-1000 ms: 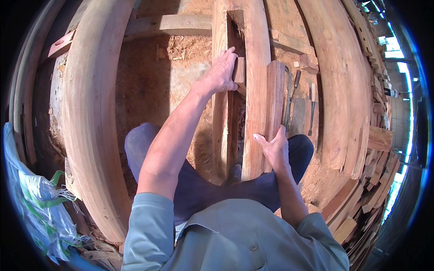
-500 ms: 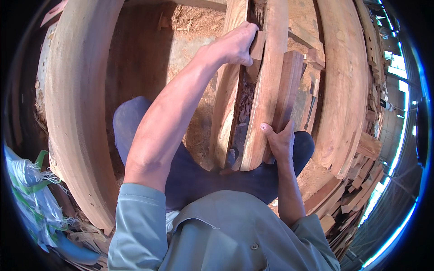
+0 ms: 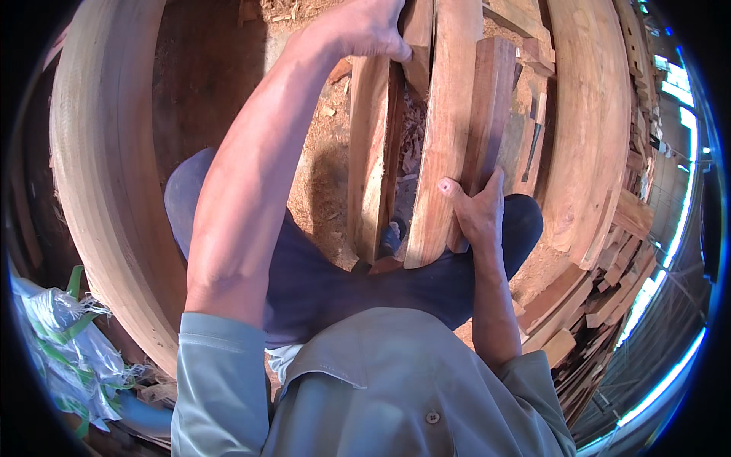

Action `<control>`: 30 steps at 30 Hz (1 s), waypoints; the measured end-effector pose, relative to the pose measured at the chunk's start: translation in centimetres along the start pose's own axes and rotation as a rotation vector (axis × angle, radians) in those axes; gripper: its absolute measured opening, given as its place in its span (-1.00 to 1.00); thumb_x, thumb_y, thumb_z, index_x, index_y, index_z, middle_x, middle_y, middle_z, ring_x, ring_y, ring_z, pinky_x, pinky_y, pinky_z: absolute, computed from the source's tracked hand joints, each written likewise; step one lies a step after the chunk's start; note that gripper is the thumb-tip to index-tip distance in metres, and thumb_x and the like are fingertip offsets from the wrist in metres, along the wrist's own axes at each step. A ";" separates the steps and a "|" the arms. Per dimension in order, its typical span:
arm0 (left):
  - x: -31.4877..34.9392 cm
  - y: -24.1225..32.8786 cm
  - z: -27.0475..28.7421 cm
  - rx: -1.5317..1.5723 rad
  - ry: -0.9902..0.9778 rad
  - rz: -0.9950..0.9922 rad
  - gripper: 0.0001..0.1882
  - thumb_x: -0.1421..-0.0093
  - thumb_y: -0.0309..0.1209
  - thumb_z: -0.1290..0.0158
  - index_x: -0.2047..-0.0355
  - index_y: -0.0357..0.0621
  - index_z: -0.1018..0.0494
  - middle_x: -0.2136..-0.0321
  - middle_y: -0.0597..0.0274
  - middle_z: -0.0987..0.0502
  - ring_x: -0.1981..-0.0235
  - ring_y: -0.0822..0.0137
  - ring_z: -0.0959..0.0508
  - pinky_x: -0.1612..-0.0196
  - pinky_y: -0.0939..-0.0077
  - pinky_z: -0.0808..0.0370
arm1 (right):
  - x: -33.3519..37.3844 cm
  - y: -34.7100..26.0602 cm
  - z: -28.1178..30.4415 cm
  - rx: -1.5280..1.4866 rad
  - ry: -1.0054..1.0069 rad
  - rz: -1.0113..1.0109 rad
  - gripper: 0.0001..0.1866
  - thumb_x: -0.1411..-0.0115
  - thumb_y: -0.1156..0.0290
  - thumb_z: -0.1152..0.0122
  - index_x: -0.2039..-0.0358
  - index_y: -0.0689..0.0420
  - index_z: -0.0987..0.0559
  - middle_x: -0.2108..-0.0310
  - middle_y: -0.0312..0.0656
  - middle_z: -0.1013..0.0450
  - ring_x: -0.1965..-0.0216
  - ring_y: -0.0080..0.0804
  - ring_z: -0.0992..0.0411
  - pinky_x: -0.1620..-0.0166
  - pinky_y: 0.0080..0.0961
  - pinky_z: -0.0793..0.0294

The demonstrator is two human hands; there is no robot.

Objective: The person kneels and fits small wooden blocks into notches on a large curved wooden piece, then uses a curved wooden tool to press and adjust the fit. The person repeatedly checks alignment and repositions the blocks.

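Observation:
Two long wooden beams run away from me between my knees. Wood chips lie in the gap between the left beam [image 3: 368, 152] and the right beam [image 3: 448, 129]. A wooden block [image 3: 416, 49] sits in the far part of this gap, against the right beam. My left hand [image 3: 371, 29] is closed on that block, its thumb on the near side and its fingertips cut off by the top edge. My right hand [image 3: 480, 212] grips the right beam near its close end, thumb on top. Its fingers reach to a darker, shorter wooden piece [image 3: 489, 107] alongside.
A chisel [image 3: 535, 139] lies to the right on a board. Thick curved timbers stand at the left [image 3: 106, 167] and right [image 3: 590, 129]. Stacked offcuts [image 3: 620, 282] fill the lower right. A white and green plastic sack [image 3: 72, 343] lies at lower left.
The view has shifted, so the beams and chisel sit higher in the picture. My left hand, still on the block, is now at the top edge. My right hand keeps its hold.

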State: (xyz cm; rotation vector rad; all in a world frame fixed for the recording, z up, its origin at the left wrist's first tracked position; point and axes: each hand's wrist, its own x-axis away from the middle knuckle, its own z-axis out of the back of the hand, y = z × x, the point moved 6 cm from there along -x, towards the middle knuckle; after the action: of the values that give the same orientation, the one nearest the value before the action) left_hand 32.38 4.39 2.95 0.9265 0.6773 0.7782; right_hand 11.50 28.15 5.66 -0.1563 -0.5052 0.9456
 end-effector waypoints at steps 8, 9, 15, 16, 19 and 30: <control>0.3 0.6 -0.1 -0.058 -0.020 0.015 -0.25 0.25 -0.44 -0.37 0.00 -0.32 -0.33 0.16 -0.13 -0.46 0.06 -0.01 -0.49 -0.04 0.24 -0.45 | -0.6 0.9 -0.2 -0.119 -0.020 -0.001 -0.15 0.08 0.15 -0.56 -0.08 0.35 -0.30 0.04 0.21 -0.45 -0.01 0.10 -0.46 -0.08 -0.14 -0.43; 0.9 1.1 0.1 -0.074 -0.046 0.039 -0.26 0.25 -0.44 -0.37 0.00 -0.32 -0.33 0.17 -0.13 -0.46 0.06 -0.01 -0.50 -0.04 0.24 -0.45 | -0.6 1.0 -0.5 -0.102 -0.024 0.009 -0.15 0.08 0.15 -0.56 -0.08 0.34 -0.30 0.05 0.20 -0.46 0.00 0.09 -0.47 -0.08 -0.15 -0.43; 1.4 2.4 -0.4 -0.118 -0.015 0.062 -0.34 0.22 -0.47 -0.34 0.07 -0.31 -0.32 0.17 -0.20 -0.48 0.08 -0.09 -0.52 0.01 0.19 -0.47 | -0.8 1.6 -0.3 -0.148 -0.041 0.014 -0.10 0.09 0.14 -0.57 -0.13 0.35 -0.29 0.03 0.18 -0.46 -0.02 0.06 -0.47 -0.10 -0.18 -0.43; 1.4 2.8 0.1 -0.126 -0.015 0.092 -0.34 0.22 -0.48 -0.33 0.07 -0.31 -0.32 0.17 -0.21 -0.48 0.08 -0.10 -0.52 0.02 0.19 -0.48 | -1.1 1.7 -0.3 -0.144 -0.029 0.040 -0.10 0.09 0.15 -0.56 -0.13 0.35 -0.29 0.03 0.18 -0.46 -0.02 0.05 -0.47 -0.11 -0.18 -0.42; 1.6 1.9 -0.7 -0.024 0.119 0.026 -0.37 0.18 -0.48 -0.31 0.07 -0.26 -0.32 0.18 -0.21 -0.51 0.06 -0.15 -0.52 -0.02 0.15 -0.47 | -1.1 2.1 -0.5 -0.117 0.001 0.127 -0.14 0.06 0.19 -0.54 -0.14 0.35 -0.30 0.02 0.15 -0.47 -0.02 0.01 -0.47 -0.11 -0.20 -0.42; 2.4 -1.3 -4.5 1.246 0.476 0.618 -0.46 -0.05 -0.26 -0.18 -0.01 -0.27 -0.41 0.14 0.05 -0.45 0.09 0.20 -0.48 0.01 0.24 -0.40 | -0.2 0.9 -0.4 -0.555 -0.096 0.143 -0.43 -0.19 0.27 -0.33 -0.11 0.31 -0.36 0.09 -0.09 -0.49 0.09 -0.43 -0.47 0.03 -0.47 -0.49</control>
State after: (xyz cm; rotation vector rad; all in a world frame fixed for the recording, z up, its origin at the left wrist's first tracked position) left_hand 30.55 7.85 -0.56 2.1843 1.3785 1.1384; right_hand 10.91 28.50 4.95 -0.6565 -0.8475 0.9356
